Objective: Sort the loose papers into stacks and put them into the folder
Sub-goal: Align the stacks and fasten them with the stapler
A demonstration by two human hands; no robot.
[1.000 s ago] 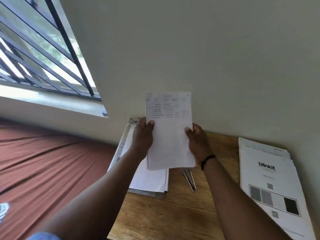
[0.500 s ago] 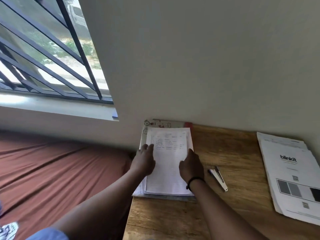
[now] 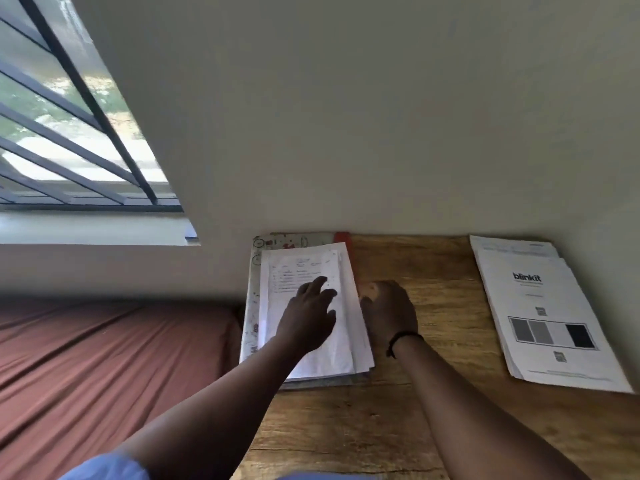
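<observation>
Wooden desk (image 3: 433, 410) carries everything we see. At its far-left corner, against the wall, lies the open folder (image 3: 254, 271), patterned inside, with a red strip at its far right edge. A paper stack (image 3: 343, 341) sits on the folder, sheets slightly fanned toward the right; the top sheet has faint handwritten lines near its far end.

Our left hand (image 3: 308, 320) lies flat on the top sheet, fingers straight and spread a little, fingertips (image 3: 320, 282) reaching the written lines. Nothing pinched; palm and fingers press down on the stack's middle.

Our right hand (image 3: 389, 313) is just beside the stack's right edge, over the desk. Fingers curled under, knuckles up; blurred, and we cannot tell whether they hold anything or touch the paper edge. A black band (image 3: 401, 339) sits on that wrist.

At the desk's far-right corner, well apart from the folder, a second pile of printed sheets (image 3: 547, 317) lies, top one marked "blinkit" with grey and black boxes.

Left of the desk: reddish-brown fabric (image 3: 104, 358) and a barred window (image 3: 69, 140) above it.
</observation>
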